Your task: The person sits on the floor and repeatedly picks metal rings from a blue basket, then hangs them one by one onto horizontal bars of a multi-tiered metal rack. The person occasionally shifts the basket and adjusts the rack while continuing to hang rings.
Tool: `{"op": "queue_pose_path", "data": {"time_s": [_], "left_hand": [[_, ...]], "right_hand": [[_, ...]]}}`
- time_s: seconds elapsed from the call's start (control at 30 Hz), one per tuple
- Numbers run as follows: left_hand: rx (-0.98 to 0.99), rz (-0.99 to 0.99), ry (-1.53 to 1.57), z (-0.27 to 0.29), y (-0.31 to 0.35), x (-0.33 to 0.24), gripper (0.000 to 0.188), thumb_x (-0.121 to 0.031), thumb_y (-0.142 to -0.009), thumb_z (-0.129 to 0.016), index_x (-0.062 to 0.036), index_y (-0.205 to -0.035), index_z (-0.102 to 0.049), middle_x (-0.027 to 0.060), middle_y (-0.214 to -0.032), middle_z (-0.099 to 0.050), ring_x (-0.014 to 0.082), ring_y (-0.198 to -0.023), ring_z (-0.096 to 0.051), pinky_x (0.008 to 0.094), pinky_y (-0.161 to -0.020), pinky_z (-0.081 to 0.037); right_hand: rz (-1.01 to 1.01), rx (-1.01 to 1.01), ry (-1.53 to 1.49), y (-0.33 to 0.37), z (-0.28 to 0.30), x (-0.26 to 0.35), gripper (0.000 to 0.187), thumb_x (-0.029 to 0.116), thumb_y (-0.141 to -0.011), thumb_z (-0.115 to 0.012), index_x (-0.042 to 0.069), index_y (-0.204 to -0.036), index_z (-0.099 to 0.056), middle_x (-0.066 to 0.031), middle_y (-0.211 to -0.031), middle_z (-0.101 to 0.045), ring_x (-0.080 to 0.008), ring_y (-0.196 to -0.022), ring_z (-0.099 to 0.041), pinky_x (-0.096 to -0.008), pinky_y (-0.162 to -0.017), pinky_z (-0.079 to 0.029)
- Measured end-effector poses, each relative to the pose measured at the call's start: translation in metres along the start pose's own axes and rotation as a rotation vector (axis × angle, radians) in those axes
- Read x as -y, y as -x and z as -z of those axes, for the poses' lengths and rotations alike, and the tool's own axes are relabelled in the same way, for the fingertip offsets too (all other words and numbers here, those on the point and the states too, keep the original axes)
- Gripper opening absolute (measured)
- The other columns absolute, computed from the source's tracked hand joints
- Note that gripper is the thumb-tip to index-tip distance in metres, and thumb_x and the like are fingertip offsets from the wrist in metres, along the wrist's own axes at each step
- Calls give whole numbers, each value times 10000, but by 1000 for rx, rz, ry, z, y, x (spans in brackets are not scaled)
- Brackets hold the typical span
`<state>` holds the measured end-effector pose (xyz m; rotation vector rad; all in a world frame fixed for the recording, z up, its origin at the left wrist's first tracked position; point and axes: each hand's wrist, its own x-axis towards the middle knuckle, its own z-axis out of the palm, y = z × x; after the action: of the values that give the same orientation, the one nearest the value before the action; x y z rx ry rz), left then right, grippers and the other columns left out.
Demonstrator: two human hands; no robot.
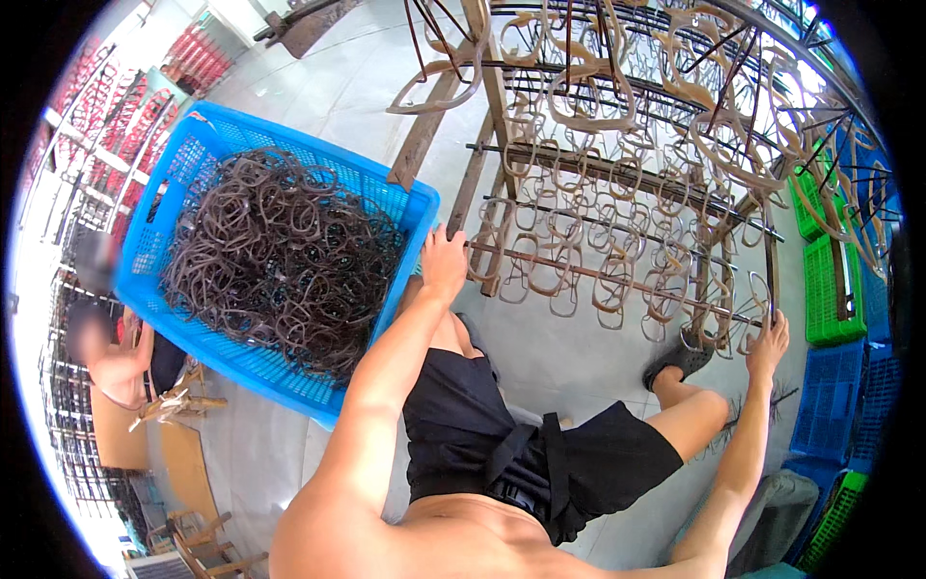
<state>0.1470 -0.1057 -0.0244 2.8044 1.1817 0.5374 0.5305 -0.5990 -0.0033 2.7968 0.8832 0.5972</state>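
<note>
Spanning a brown rod (545,262) between two hands, one at each end, at the near side of a wooden rack (487,106). Left hand (445,268) has its fingers curled on the rod's left end, right hand (768,349) grasps the opposite end; undersides of both grips hidden. Wide hold probably keeps the rod steady, so the pale loops (521,249) strung along it don't slide off. Can't tell whether the rack also carries any of its weight. More loops hang in rows on rods behind and above, likely spaced so they stay apart and untangled. Blue basket (280,372) sits just beside the left arm, heaped with dark brown loops (280,261); high walls seem to keep the loose pile together, handy to that side. What supports the basket isn't visible. Green crate (834,289) and blue crate (828,400) stand off to the right, presumably out of the way. Another person (121,372) sits far left, well apart.
</note>
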Motion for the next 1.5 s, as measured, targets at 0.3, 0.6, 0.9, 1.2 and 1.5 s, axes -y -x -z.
{"op": "queue_pose_path", "data": {"time_s": [0.3,0.6,0.9,1.2,1.5], "left_hand": [[-379,-105,174,-12,13,-18,298,-31,-741,-580,-51,-1031,-516,252,-1288,-382,461,-1232,-307,557,-1045,-226],[-94,-198,370,-16,64,-68,225,-87,-761,-612,-80,-983,-575,167,-1169,-538,352,-1117,-475,471,-989,-347],[352,23,301,12,92,-52,203,-128,-773,-632,-43,-957,-642,120,-1030,-638,299,-1006,-572,415,-943,-402],[-234,425,421,130,121,-26,238,-211,-904,-565,-7,-789,-611,105,-496,-542,174,-432,-553,319,-449,-433],[-109,507,215,147,158,-1,63,-58,-762,-667,-20,-805,-644,94,-781,-621,175,-691,-614,288,-632,-491]], "right_hand": [[35,-189,-226,-9,-25,-64,122,117,-841,-551,61,-881,-652,-92,-955,-606,-281,-926,-568,-384,-782,-441],[401,-155,-5,58,109,-169,136,76,-712,-586,17,-832,-607,-140,-797,-578,-323,-792,-547,-377,-739,-440],[154,-15,-86,76,57,-130,254,219,-796,-592,68,-600,-538,-105,-647,-569,-317,-652,-567,-401,-616,-402],[115,89,-199,52,-52,-6,330,280,-814,-591,74,-559,-557,-119,-650,-601,-323,-625,-574,-411,-610,-404],[101,305,-261,62,-122,5,165,206,-772,-601,60,-695,-603,-146,-692,-623,-334,-701,-602,-435,-779,-446]]}}
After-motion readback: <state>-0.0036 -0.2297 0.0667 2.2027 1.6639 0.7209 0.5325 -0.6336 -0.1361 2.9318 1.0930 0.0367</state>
